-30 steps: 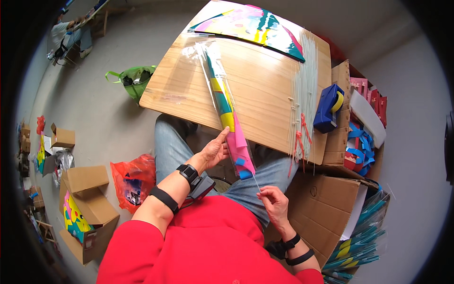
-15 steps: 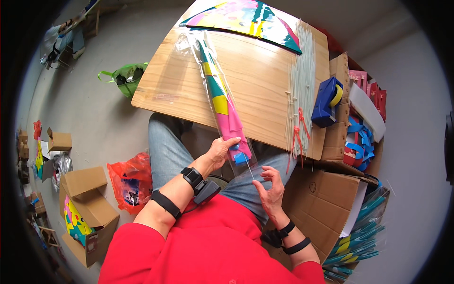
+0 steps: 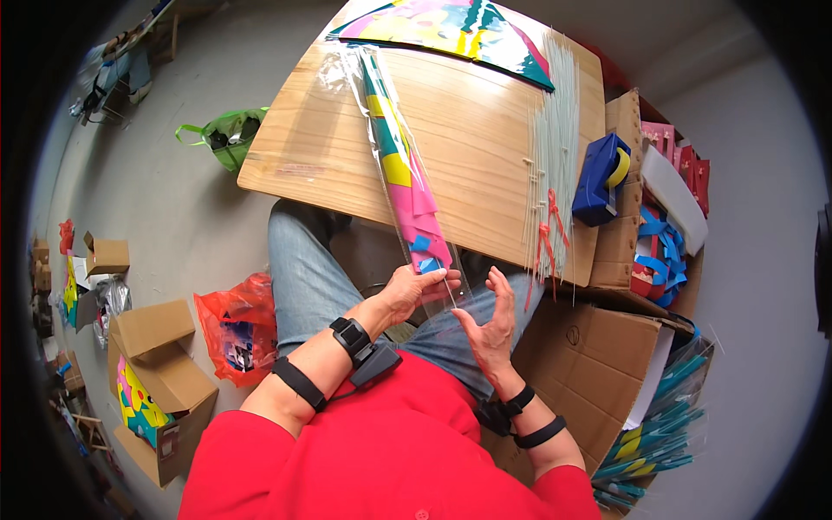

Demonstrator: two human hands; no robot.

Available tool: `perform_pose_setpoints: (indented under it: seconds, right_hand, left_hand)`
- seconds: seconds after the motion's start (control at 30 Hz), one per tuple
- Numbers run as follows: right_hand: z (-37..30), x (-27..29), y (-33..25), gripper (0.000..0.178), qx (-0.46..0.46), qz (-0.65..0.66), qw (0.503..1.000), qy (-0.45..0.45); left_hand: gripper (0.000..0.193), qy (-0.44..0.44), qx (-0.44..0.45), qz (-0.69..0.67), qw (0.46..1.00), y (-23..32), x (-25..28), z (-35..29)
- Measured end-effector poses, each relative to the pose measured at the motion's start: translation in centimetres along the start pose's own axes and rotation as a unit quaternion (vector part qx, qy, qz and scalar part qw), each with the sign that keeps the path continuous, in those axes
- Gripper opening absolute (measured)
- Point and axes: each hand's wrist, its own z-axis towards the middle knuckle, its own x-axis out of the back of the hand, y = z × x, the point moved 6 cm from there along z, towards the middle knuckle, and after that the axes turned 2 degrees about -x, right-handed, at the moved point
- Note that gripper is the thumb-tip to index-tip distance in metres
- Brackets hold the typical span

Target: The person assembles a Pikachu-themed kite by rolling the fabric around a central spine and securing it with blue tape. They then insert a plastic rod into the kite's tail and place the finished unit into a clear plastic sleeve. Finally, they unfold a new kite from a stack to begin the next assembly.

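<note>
A folded kite (image 3: 407, 195) in teal, yellow and pink lies inside a long clear plastic sleeve (image 3: 349, 82). Its far part rests on the wooden table (image 3: 485, 147), and the near end sticks out past the edge above my lap. My left hand (image 3: 403, 293) is closed around this near end, just below two blue patches. A thin pale rod (image 3: 449, 293) runs out of the sleeve's mouth toward my right hand (image 3: 492, 340). That hand has its fingers raised and apart, with the thumb tip against the rod's end.
Colourful kite sheets (image 3: 451, 33) lie at the table's far side, beside loose pale rods (image 3: 559, 130). A blue tape dispenser (image 3: 598, 182) stands at the right edge. Cardboard boxes (image 3: 589, 364) crowd the right; a red bag (image 3: 238, 329) and open box (image 3: 160, 347) are left.
My left hand has slid to the very end of the sleeve. The right hand has moved up and closer to it, and less of the rod sticks out.
</note>
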Motion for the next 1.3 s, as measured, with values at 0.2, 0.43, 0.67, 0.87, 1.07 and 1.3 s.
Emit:
perform_pose_setpoints:
  seconds: [0.2, 0.43, 0.67, 0.87, 1.07, 1.3]
  right_hand:
    - [-0.6, 1.0, -0.6, 0.083, 0.061, -0.035, 0.977, -0.204]
    - [0.3, 1.3, 3.2, 0.056, -0.208, 0.32, 0.852, -0.358]
    - [5.3, -1.6, -0.5, 0.039, -0.237, 0.398, 0.858, -0.223]
    - [15.5, -4.4, 0.4, 0.031, -0.228, 0.439, 0.864, -0.099]
    - [25.9, -9.1, 7.1, 0.024, -0.278, 0.38, 0.881, -0.051]
    - [28.7, -8.1, 6.7, 0.034, -0.2, -0.1, 0.972, -0.077]
  left_hand:
    - [0.03, -0.019, -0.019, 0.016, 1.0, -1.6, -0.2, -2.3]
    - [0.031, -0.121, 0.01, 0.131, 0.984, -2.4, -2.7, -6.6]
    - [0.026, -0.167, 0.0, 0.206, 0.964, -1.7, -3.5, -6.5]
    - [0.028, -0.026, -0.05, 0.217, 0.975, 4.9, -2.3, -0.3]
    - [0.033, 0.088, -0.067, 0.333, 0.936, 10.8, 0.2, 6.6]
    - [0.027, 0.091, -0.501, 0.668, 0.543, 17.4, -2.3, 3.6]
